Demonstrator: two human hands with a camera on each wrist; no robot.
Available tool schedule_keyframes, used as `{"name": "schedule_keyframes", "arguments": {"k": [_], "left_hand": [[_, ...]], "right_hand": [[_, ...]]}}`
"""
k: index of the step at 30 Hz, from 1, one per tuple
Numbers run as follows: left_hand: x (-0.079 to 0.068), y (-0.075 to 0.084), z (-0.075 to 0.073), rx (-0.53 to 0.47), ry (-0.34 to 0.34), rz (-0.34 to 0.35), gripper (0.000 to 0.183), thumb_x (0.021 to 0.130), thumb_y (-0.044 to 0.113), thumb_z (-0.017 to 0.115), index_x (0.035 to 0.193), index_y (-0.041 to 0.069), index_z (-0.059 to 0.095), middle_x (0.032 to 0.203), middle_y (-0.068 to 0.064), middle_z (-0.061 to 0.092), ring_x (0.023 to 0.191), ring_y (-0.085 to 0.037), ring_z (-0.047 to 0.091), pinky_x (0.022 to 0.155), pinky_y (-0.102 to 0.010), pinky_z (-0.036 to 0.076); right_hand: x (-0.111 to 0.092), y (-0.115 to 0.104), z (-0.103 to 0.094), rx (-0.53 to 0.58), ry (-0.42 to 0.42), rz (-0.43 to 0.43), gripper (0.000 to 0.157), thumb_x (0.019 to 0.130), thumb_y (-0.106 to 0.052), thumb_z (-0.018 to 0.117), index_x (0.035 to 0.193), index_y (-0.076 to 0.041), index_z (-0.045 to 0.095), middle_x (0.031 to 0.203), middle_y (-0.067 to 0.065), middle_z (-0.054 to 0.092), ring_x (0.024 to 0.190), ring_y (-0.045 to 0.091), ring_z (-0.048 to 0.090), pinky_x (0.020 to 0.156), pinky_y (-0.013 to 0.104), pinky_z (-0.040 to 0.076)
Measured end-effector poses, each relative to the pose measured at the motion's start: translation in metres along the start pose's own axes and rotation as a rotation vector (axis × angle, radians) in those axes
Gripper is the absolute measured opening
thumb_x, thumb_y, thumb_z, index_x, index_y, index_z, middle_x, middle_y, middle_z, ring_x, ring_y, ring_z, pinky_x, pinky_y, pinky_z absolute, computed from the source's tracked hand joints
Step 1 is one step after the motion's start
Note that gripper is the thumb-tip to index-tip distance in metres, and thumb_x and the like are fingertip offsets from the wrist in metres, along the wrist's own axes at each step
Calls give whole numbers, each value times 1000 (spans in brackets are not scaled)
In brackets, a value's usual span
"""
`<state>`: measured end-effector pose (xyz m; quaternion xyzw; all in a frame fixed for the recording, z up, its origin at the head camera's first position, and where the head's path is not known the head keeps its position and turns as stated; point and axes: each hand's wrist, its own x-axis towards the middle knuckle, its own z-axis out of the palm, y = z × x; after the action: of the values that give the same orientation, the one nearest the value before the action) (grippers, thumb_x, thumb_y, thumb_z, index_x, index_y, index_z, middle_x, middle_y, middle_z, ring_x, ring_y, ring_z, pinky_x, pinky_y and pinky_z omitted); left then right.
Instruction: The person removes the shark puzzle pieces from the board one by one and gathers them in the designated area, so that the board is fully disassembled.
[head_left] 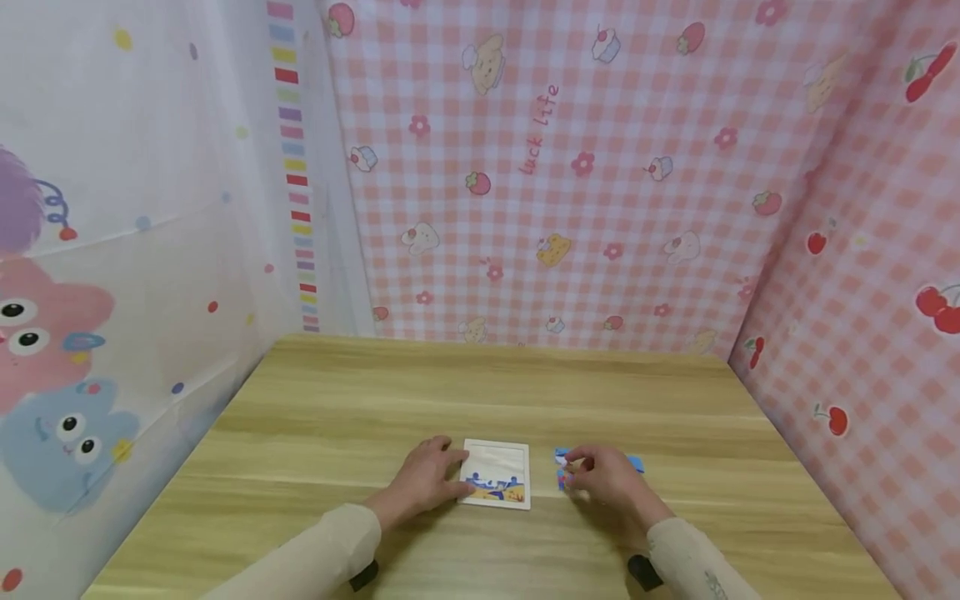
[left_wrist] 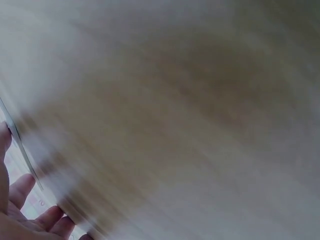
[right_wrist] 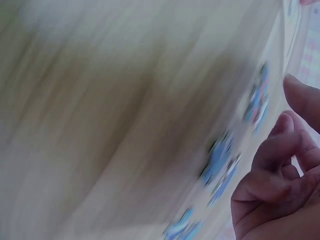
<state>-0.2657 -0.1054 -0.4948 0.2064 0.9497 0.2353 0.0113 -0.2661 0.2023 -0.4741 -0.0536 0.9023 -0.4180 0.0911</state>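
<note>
A square white puzzle tray (head_left: 525, 467) lies on the table, with assembled blue and orange pieces (head_left: 498, 487) along its near side. My left hand (head_left: 423, 477) rests at the tray's left edge, thumb and fingertips spread and touching the border. To the tray's right, my right hand (head_left: 609, 477) hovers over loose puzzle pieces (head_left: 562, 480), partly covering them. Its thumb (right_wrist: 300, 97) and forefinger stand apart with no piece visible between them in the right wrist view; the other fingers curl inward. Blue loose pieces (right_wrist: 220, 157) lie below that hand.
Another blue piece (head_left: 636, 464) shows beyond the right hand. The wood-grain table (head_left: 360, 400) is bounded by a pink checked cloth (head_left: 555, 208) at the back and right, and a white cartoon-printed cloth (head_left: 172, 333) at the left.
</note>
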Motion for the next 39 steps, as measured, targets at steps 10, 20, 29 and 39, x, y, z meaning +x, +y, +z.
{"name": "schedule_keyframes", "arguments": {"k": [10, 20, 29, 39], "left_hand": [[-1, 9, -5, 5, 10, 9, 54, 84, 34, 78, 126, 2, 64, 137, -28, 50, 129, -45, 44, 108, -60, 33], [7, 21, 1, 43, 51, 228, 31, 87, 25, 76, 114, 10, 74, 127, -22, 61, 123, -38, 53, 105, -54, 39], [4, 21, 11, 138, 56, 299, 21, 88, 25, 75, 107, 16, 78, 124, -21, 64, 117, -35, 58, 99, -49, 46], [-1, 19, 15, 82, 55, 252, 21, 87, 24, 75, 107, 16, 78, 128, -22, 61, 120, -36, 55, 102, -51, 43]], "right_hand": [[3, -29, 41, 55, -130, -110, 32, 86, -12, 75, 115, 0, 67, 78, 3, 61, 57, 14, 56, 53, 28, 47], [6, -30, 53, 13, -136, -110, 41, 82, -14, 81, 118, -1, 66, 72, 1, 57, 57, 12, 52, 51, 26, 41], [2, -31, 58, -3, -112, -125, 38, 79, -11, 83, 113, -3, 68, 75, 1, 57, 63, 14, 53, 56, 29, 44], [2, -33, 61, -25, -84, -158, 37, 75, -8, 84, 109, -8, 68, 87, 1, 59, 76, 15, 54, 67, 31, 46]]}}
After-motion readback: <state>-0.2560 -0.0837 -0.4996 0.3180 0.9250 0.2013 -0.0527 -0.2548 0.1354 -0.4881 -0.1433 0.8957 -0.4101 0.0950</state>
